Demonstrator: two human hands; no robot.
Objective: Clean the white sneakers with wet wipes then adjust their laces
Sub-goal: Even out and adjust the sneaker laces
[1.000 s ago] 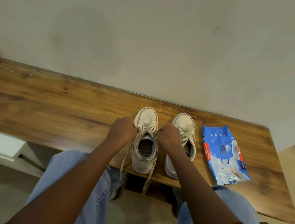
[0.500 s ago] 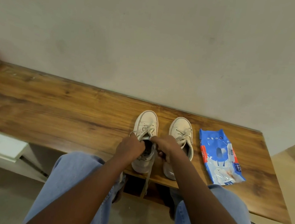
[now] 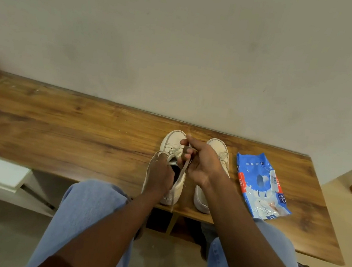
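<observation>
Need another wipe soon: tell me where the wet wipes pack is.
In the head view, the wet wipes pack lies on the wooden table, right of the right-hand sneaker.

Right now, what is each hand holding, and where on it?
Both hold laces of the left sneaker. The right hand pinches one lace partway along, above the shoe. The left hand grips the other lace at the shoe's opening.

Likely a home room: a low wood-grain table [image 3: 58, 130] against a bare plastered wall [image 3: 183, 43], a glossy pale floor [image 3: 344, 216], with sneakers [image 3: 216, 147] and a wet-wipes pack [image 3: 260, 186] on the table.
</observation>
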